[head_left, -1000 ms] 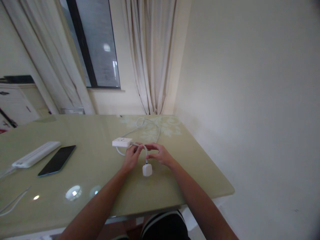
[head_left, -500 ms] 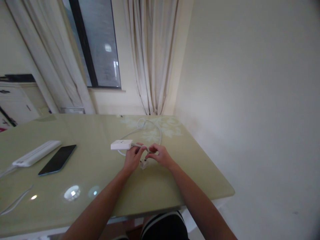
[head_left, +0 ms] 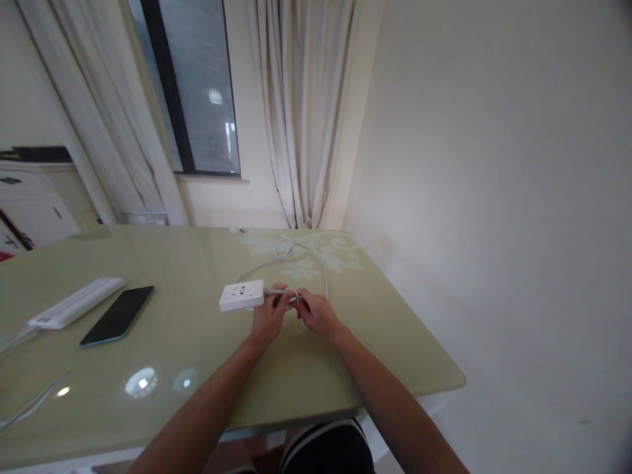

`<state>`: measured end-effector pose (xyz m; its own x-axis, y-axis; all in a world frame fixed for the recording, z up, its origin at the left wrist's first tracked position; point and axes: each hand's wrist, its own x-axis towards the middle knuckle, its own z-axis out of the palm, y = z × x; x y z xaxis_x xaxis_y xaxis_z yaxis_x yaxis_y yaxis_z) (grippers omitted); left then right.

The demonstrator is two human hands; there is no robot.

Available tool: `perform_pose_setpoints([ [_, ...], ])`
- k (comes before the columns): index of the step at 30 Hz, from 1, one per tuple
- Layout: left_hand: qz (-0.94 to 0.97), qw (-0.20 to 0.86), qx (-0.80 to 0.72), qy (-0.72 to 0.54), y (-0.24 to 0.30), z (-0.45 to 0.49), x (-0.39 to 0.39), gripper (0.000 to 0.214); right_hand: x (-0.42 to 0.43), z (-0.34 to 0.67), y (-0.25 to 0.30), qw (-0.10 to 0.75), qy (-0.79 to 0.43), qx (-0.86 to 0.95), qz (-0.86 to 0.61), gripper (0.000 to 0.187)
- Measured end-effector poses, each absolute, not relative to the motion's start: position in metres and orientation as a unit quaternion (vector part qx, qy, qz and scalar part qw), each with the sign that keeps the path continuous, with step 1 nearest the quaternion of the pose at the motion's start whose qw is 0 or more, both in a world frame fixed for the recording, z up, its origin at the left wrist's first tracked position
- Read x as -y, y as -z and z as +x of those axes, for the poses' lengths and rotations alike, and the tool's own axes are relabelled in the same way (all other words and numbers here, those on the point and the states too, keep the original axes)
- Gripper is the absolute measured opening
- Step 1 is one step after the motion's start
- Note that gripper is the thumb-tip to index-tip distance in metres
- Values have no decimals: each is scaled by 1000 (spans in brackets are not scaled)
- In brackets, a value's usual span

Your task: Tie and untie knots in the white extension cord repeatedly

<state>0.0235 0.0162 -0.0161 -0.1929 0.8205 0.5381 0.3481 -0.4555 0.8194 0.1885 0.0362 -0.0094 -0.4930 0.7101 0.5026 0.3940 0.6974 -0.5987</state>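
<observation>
My left hand (head_left: 269,316) is closed on the white power cord (head_left: 281,290) close to where it leaves a small white socket block (head_left: 241,295). The block hangs to the left of that hand, its outlet face tilted toward me. My right hand (head_left: 316,314) pinches the same cord just beside the left fingertips, with the two hands nearly touching. Further along, the cord lies in a loose loop on the table beyond my hands. Its plug is not visible, hidden by the fingers.
A dark phone (head_left: 118,316) and a long white power strip (head_left: 76,303) lie at the left of the glossy greenish table (head_left: 187,263). A thin white cable (head_left: 37,401) is near the front left. A wall (head_left: 494,197) runs along the right; curtains (head_left: 306,118) hang behind.
The socket block has tilted so its outlet face shows more. My right fingers have curled tighter on the cord, and the plug that hung below the hands is out of sight.
</observation>
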Motion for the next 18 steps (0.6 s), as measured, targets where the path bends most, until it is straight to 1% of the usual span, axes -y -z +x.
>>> perform_pose_setpoints([
  [5, 627, 154, -475, -598, 16, 30, -13, 32, -35, 187, 7, 401, -207, 823, -344, 25],
  [10, 656, 94, -448, -601, 21, 37, -13, 32, -36, 185, 11, 458, -216, 792, -340, 24],
  [13, 669, 68, -434, -600, 26, 38, -14, 33, -36, 182, 14, 488, -286, 751, -340, 27],
  [15, 678, 57, -421, -600, 28, 39, -13, 33, -36, 179, 13, 502, -360, 708, -343, 30],
  [18, 692, 45, -413, -591, 29, 41, -11, 31, -37, 176, 6, 536, -458, 634, -319, 29],
])
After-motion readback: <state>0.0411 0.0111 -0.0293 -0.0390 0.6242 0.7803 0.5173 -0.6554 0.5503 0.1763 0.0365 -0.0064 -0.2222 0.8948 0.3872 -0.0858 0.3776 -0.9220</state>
